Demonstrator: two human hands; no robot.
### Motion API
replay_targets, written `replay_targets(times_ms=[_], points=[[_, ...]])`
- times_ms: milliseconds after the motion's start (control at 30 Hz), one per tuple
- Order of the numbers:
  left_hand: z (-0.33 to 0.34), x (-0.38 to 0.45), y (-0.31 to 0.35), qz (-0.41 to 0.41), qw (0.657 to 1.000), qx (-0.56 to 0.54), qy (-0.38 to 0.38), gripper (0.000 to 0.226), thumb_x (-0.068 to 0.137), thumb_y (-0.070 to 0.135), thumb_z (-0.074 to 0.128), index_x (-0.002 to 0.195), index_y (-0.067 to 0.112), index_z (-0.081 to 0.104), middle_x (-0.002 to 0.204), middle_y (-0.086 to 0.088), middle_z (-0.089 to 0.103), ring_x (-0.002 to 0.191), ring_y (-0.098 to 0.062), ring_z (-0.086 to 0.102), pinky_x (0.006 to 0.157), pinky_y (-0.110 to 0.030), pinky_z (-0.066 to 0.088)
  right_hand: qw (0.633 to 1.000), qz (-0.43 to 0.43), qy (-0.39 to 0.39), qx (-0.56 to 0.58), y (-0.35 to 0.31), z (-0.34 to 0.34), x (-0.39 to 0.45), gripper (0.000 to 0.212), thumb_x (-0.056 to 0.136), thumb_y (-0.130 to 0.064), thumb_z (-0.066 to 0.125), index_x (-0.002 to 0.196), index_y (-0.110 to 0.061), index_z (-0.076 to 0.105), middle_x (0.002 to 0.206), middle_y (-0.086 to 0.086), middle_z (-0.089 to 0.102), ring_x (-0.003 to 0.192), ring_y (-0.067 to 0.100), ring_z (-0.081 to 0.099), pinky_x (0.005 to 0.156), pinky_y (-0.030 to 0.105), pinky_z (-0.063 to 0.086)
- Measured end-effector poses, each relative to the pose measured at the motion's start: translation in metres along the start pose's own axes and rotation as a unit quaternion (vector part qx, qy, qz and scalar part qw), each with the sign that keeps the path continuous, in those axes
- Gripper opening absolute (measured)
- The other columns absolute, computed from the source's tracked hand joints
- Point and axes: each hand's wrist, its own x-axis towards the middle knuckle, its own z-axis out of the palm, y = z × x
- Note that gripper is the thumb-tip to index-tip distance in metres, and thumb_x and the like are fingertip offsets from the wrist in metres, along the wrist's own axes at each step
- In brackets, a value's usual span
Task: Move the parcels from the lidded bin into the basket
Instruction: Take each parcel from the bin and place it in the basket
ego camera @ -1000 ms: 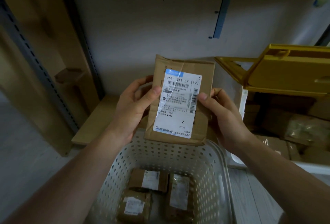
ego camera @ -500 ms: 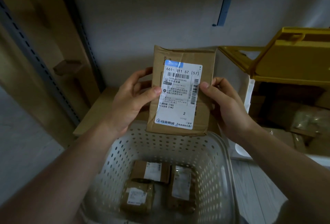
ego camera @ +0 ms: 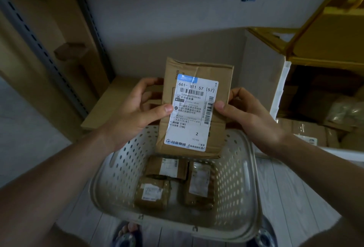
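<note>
Head view: the parcel (ego camera: 194,108) is held upright above the far rim of the basket (ego camera: 253,177), the left hand (ego camera: 136,112) pinching its left edge and the right hand (ego camera: 248,114) its right edge, thumbs on the label. Three parcels (ego camera: 173,183) already lie on the basket floor. Let go from here, it could tip over the far rim, or land on edge against the wall. The bin (ego camera: 323,93), lid up, sits just right.

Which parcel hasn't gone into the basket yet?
The flat brown parcel with the big white label, gripped upright by both hands above the basket. The three smaller parcels already lie on the basket floor.
</note>
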Motion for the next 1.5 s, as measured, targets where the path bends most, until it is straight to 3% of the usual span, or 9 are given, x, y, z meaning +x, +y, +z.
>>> replay_targets(times_ms=[200,500,800,933,1067,1200,1333,1400,1500], points=[[0.001,-0.006,-0.001,0.000,1.000,0.011,-0.004,0.066,0.081,0.013,0.071,0.140,0.012,0.043,0.129,-0.008,0.067,0.116,-0.021,0.069,0.089,-0.035,0.061,1.000,0.004,-0.003,-0.013,0.004,0.001,-0.004,0.068,0.080,-0.043,0.077,0.121,0.001,0.045,0.109,0.002,0.076,0.102,0.022,0.074,0.091,0.054,0.059],[-0.003,-0.013,-0.010,-0.030,0.999,-0.012,0.002,0.067,0.082,0.015,0.079,0.138,0.019,0.041,0.126,-0.007,0.068,0.114,-0.024,0.070,0.088,-0.039,0.061,1.000,-0.004,-0.009,-0.015,0.008,0.003,0.000,0.063,0.076,-0.040,0.072,0.116,0.002,0.046,0.106,0.004,0.077,0.098,0.023,0.075,0.088,0.050,0.060],[-0.017,-0.026,-0.030,-0.100,0.994,0.048,-0.022,0.079,0.075,0.036,0.081,0.138,0.045,0.035,0.120,0.001,0.074,0.115,-0.020,0.069,0.098,-0.052,0.054,0.997,0.009,-0.054,-0.056,0.020,0.016,0.007,0.050,0.075,-0.037,0.073,0.108,-0.008,0.049,0.098,-0.002,0.077,0.088,0.015,0.075,0.068,0.026,0.058],[-0.020,-0.027,-0.045,-0.125,0.989,0.082,-0.016,0.057,0.086,0.036,0.077,0.133,0.039,0.045,0.114,0.005,0.075,0.110,-0.016,0.071,0.089,-0.046,0.061,0.992,0.038,-0.076,-0.090,0.031,0.025,0.011,0.052,0.076,-0.040,0.074,0.109,-0.010,0.049,0.102,0.001,0.077,0.089,0.015,0.075,0.064,0.023,0.057],[-0.021,-0.024,-0.059,-0.169,0.980,0.105,-0.019,0.047,0.096,0.030,0.065,0.136,0.041,0.043,0.109,0.012,0.076,0.103,-0.007,0.072,0.080,-0.031,0.062,0.989,0.091,-0.083,-0.081,0.046,0.035,0.018,0.039,0.089,-0.027,0.074,0.112,-0.009,0.047,0.099,0.004,0.078,0.083,0.014,0.076,0.059,0.019,0.054],[-0.024,-0.016,-0.069,-0.214,0.969,0.122,-0.022,0.055,0.097,0.034,0.064,0.144,0.041,0.036,0.116,0.005,0.073,0.105,-0.013,0.072,0.089,-0.048,0.061,0.988,0.125,-0.063,-0.072,0.062,0.044,0.025,0.035,0.090,-0.029,0.074,0.106,-0.013,0.047,0.092,0.001,0.079,0.075,0.012,0.075,0.056,0.021,0.053],[-0.025,-0.005,-0.075,-0.270,0.955,0.117,-0.037,0.053,0.098,0.030,0.064,0.138,0.042,0.031,0.118,0.002,0.069,0.103,-0.017,0.072,0.080,-0.043,0.063,0.978,0.171,-0.072,-0.097,0.076,0.049,0.028,0.039,0.089,-0.034,0.075,0.116,-0.022,0.049,0.101,0.002,0.078,0.082,0.013,0.076,0.064,0.031,0.060],[-0.023,-0.001,-0.079,-0.299,0.948,0.102,-0.036,0.060,0.097,0.025,0.067,0.134,0.044,0.025,0.122,0.000,0.067,0.108,-0.021,0.068,0.073,-0.039,0.061,0.967,0.202,-0.100,-0.117,0.085,0.051,0.030,0.054,0.088,-0.039,0.076,0.131,-0.034,0.045,0.106,-0.002,0.077,0.092,0.016,0.076,0.077,0.042,0.064],[-0.022,0.004,-0.088,-0.342,0.937,0.065,-0.007,0.049,0.095,0.015,0.069,0.127,0.035,0.036,0.118,-0.005,0.070,0.105,-0.025,0.070,0.081,-0.045,0.061,0.945,0.262,-0.152,-0.123,0.095,0.054,0.034,0.080,0.086,-0.050,0.074,0.148,-0.054,0.023,0.113,-0.004,0.075,0.101,0.021,0.073,0.077,0.050,0.063]])
